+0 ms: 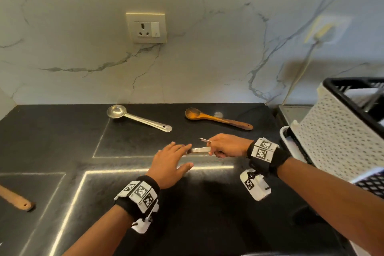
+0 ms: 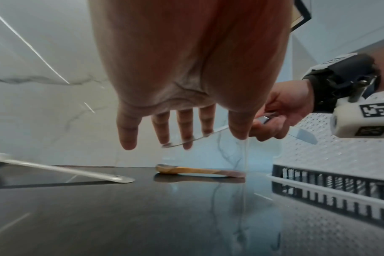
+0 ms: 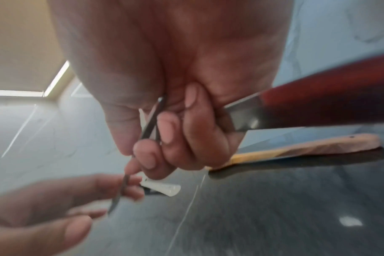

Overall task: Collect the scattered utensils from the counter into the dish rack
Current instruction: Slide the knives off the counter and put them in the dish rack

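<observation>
My right hand (image 1: 225, 145) clamps thin steel utensils (image 1: 200, 149) above the counter (image 1: 207, 214), rack (image 1: 336, 131) just right of it, while my left hand (image 1: 169, 164), fingers apart, touches their free ends, probably to square the bundle.

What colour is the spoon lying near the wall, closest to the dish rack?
The wooden spoon is orange-brown, darker at the handle end; the head view shows it best.

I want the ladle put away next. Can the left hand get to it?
Probably yes. The left hand is open and holds nothing, and the ladle lies flat on the counter beyond it, to its left, with only bare counter between them.
</observation>
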### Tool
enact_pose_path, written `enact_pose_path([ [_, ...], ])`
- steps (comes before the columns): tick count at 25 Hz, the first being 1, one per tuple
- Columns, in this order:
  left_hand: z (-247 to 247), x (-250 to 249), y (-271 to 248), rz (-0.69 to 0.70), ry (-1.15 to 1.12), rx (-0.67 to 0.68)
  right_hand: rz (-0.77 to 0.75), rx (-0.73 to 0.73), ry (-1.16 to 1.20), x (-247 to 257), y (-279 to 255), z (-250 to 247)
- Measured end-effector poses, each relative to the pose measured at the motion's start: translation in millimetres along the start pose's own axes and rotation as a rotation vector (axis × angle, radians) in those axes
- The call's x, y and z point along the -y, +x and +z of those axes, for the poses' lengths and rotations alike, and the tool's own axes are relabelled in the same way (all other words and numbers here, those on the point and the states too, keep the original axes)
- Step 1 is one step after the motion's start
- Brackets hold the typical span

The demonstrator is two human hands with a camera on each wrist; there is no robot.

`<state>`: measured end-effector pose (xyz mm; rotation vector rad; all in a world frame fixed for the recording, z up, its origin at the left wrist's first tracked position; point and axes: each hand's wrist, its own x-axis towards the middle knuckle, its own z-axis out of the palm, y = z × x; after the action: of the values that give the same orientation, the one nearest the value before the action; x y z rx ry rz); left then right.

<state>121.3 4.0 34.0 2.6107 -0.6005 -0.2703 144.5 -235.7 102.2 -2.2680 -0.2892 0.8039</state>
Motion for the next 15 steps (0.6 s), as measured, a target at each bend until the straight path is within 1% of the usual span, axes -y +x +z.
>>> enact_pose_path([
  [1,0.3,-14.7,6.2,0.05,-0.049,-0.005,-0.009,-0.016,-0.015,-3.1,-10.8,-9.3],
  [3,3.3,-37.1,14.5,0.12,-0.192,-0.054,-0.028,-0.05,0.034,-12.4,-31.5,-23.4],
  [4,4.8,-49.0,17.8,0.132,-0.25,-0.07,-0.04,-0.111,0.079,-20.3,-41.8,-29.2],
  [5,7.2,-60.5,20.3,0.125,-0.322,-0.071,-0.049,-0.215,0.137,-30.4,-50.5,-34.0],
  [6,11.6,-72.5,21.8,0.094,-0.422,-0.065,-0.043,-0.35,0.251,-42.7,-57.0,-36.8],
  [7,16.5,-86.2,22.7,0.047,-0.545,-0.058,-0.025,-0.482,0.438,-55.5,-62.4,-38.0],
  [8,21.6,-100.6,24.1,-0.015,-0.667,-0.058,-0.01,-0.582,0.672,-66.6,-66.1,-39.0],
  [9,26.9,-115.0,25.3,-0.089,-0.775,-0.06,0.001,-0.642,0.902,-77.7,-68.1,-36.6],
  [10,32.3,-128.3,28.3,-0.157,-0.864,-0.069,0.007,-0.673,1.094,-85.9,-69.4,-31.6],
  [12,41.5,-150.7,35.3,-0.221,-0.988,-0.07,0.015,-0.676,1.351,-90.4,-69.3,-15.6],
  [13,47.5,-162.4,38.7,-0.225,-1.022,-0.059,0.02,-0.678,1.432,-89.7,-68.7,-8.9],
  [15,61.5,-182.4,44.8,-0.2,-1.001,-0.052,0.032,-0.733,1.566,-87.0,-67.1,-4.3],
])
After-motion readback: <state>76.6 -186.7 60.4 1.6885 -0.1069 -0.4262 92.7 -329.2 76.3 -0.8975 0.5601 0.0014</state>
